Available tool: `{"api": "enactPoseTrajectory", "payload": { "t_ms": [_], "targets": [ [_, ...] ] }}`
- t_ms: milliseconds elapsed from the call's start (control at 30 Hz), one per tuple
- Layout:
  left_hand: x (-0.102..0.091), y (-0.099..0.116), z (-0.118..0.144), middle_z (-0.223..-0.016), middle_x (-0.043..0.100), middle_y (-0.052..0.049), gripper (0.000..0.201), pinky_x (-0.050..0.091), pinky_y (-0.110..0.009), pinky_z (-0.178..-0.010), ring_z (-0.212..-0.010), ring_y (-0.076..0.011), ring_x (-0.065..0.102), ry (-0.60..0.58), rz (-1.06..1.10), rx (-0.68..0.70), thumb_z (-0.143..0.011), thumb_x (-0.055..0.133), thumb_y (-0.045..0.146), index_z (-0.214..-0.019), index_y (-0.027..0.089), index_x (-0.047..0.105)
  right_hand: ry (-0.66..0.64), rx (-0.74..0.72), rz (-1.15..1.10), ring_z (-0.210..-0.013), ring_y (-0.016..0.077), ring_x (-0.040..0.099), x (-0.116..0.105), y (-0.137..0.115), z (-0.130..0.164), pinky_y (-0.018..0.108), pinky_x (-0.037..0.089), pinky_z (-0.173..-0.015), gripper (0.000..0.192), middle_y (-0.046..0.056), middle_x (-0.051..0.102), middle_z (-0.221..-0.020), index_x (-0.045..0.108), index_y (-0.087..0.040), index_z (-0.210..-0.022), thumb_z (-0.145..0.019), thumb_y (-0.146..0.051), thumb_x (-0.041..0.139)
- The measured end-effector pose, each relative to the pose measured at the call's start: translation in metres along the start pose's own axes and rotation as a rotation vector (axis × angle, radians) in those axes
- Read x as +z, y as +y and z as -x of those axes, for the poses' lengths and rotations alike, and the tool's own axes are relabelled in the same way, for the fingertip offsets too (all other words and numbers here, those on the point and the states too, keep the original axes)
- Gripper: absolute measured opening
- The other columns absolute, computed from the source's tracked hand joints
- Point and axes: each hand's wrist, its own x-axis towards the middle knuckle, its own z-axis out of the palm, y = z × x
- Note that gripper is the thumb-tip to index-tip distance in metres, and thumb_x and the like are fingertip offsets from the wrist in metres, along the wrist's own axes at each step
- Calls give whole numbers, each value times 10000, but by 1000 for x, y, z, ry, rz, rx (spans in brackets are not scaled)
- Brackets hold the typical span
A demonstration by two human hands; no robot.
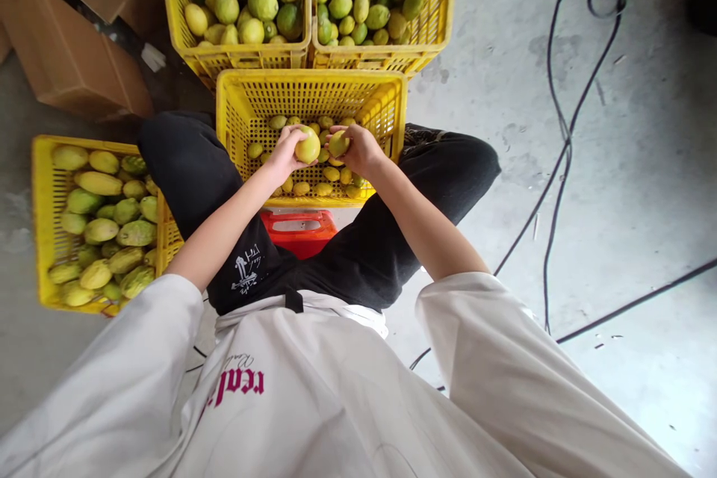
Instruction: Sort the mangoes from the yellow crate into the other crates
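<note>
Fruits, two, round, yellow-green: one clasped in left hand (pixel 287 151), other in right hand (pixel 361 151), crate (pixel 235 101) at 12 o'clock.

The white shirt (pixel 314 388) bears dark-red print — seen upside down, its letters look like "real". The black shorts (pixel 246 269) carry a small white logo — unreadable.

Grey concrete floor (pixel 616 164), black cables (pixel 563 142)
</note>
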Motion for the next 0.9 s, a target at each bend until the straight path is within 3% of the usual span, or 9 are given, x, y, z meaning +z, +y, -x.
{"api": "enactPoseTrajectory", "payload": {
  "t_ms": [167, 300, 467, 567, 667, 800, 900],
  "targets": [
    [-3, -2, 1, -909, 725, -21, 289, 601, -281, -783, -1049, -249, 782, 44, -51, 37, -926, 905, 271, -1076, 256, 659, 3, -77, 37, -776, 183, 686, 1, 3, -1, 259, 587, -643, 369, -3, 629, -828, 600, -255, -914, -944, -441, 917],
    [-4, -1, -1, -810, 725, -10, 272, 590, -297, -731, -974, -263, 809, 103, -27, -6, -969, 881, 388, -1135, 275, 697, 18, -65, 26, -695, 158, 636, 2, 3, -3, 251, 545, -580, 471, -21, 578, -809, 551, -260, -911, -949, -523, 940],
    [-6, 2, -1, -822, 773, -30, 359, 544, -270, -655, -877, -244, 834, 86, -28, -9, -963, 874, 484, -1177, 250, 706, -25, -69, 57, -617, 144, 565, -1, 4, -3, 250, 495, -520, 538, -40, 542, -747, 547, -270, -923, -930, -613, 961],
    [-7, 2, -2, -842, 801, -58, 484, 540, -281, -640, -868, -277, 847, 85, -18, -52, -956, 861, 622, -1197, 235, 700, -22, -61, 51, -596, 134, 539, -1, 3, -1, 240, 482, -504, 536, -38, 549, -722, 541, -268, -896, -940, -612, 950],
    [-6, 3, -5, -878, 815, -82, 511, 521, -281, -614, -862, -289, 845, 82, 5, -69, -1017, 744, 702, -1200, 228, 693, -25, -54, 53, -623, 148, 576, -2, 1, 0, 242, 493, -509, 542, -20, 595, -747, 540, -272, -887, -944, -641, 933],
    [-4, 4, -6, -855, 784, -99, 385, 485, -274, -579, -888, -283, 844, 83, 91, -81, -1146, 459, 512, -1162, 204, 690, -60, -37, 38, -791, 231, 725, -2, 2, -4, 306, 603, -612, 497, 26, 676, -826, 563, -281, -904, -970, -664, 873],
    [-5, 4, -6, -909, 798, -102, 373, 558, -304, -660, -983, -311, 849, 83, 144, -79, -1114, 521, 540, -1202, 216, 683, -56, -17, -36, -898, 267, 773, -1, 5, -8, 361, 664, -713, 393, 50, 710, -876, 596, -266, -937, -1035, -608, 764]
  ]
}}
